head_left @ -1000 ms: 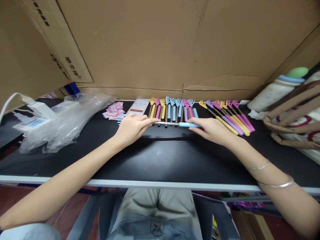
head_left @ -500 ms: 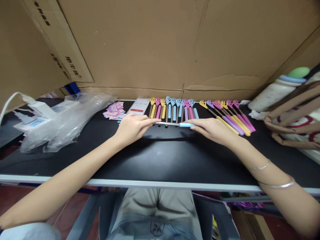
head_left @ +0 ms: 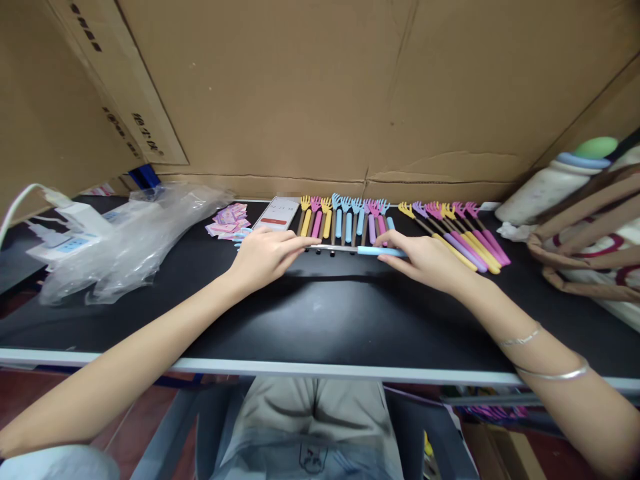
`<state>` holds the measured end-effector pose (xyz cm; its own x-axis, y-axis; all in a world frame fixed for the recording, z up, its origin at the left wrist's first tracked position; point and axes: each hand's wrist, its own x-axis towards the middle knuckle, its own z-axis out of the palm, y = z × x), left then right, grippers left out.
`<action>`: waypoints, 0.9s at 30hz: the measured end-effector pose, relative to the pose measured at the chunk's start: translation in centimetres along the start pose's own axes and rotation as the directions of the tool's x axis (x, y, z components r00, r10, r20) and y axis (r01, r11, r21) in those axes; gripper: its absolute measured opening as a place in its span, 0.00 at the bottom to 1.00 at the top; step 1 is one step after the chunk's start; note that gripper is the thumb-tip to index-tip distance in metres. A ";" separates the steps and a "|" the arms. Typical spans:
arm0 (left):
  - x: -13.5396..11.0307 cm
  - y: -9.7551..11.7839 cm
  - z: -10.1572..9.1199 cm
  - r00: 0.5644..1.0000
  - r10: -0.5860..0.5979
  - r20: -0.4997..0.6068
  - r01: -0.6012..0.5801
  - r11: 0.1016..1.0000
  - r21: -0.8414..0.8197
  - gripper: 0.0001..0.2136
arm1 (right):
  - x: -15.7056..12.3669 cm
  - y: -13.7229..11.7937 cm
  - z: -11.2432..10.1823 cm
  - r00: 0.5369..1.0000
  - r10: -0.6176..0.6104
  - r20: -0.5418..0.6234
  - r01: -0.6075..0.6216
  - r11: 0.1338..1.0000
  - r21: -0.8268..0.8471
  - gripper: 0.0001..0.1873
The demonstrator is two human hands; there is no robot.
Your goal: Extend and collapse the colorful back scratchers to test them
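A telescopic back scratcher [head_left: 350, 249] with a blue handle and a silver rod lies crosswise on the black table [head_left: 320, 313]. My left hand [head_left: 265, 255] pinches its left end, and my right hand [head_left: 425, 260] is closed round the blue handle. Just behind it a row of upright scratchers [head_left: 345, 217] in yellow, pink, blue and purple lies side by side. A second, slanted group of scratchers [head_left: 457, 233] sits to the right, close beside my right hand.
A white phone [head_left: 277, 213] and small pink cards [head_left: 229, 221] lie behind my left hand. Crumpled clear plastic [head_left: 130, 243] and a white power strip [head_left: 65, 230] fill the left side. A brown-handled bag [head_left: 585, 247] and a bottle [head_left: 550, 183] stand right. Cardboard [head_left: 320, 87] walls the back.
The blue handle slid in toward my left hand half a second ago, then out again to the right; the rod now shows about as long as at first. Both hands stay on it.
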<state>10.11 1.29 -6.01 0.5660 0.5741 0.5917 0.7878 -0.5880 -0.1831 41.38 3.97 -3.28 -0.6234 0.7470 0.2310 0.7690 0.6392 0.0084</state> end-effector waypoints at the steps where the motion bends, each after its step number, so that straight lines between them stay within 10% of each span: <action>1: 0.0 0.0 0.0 1.000 0.000 -0.002 0.000 1.000 -0.001 0.15 | 0.0 0.0 0.0 1.000 0.004 -0.010 -0.004 1.000 -0.004 0.15; 27: -0.1 -0.1 0.1 0.999 -0.017 0.034 0.019 0.999 -0.047 0.14 | 0.1 0.3 0.1 0.982 -0.118 -0.150 0.138 0.982 0.128 0.07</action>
<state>10.02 1.36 -6.14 0.5601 0.6034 0.5676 0.7863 -0.6029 -0.1350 41.55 4.25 -3.34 -0.6816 0.6305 0.3714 0.6515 0.7540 -0.0843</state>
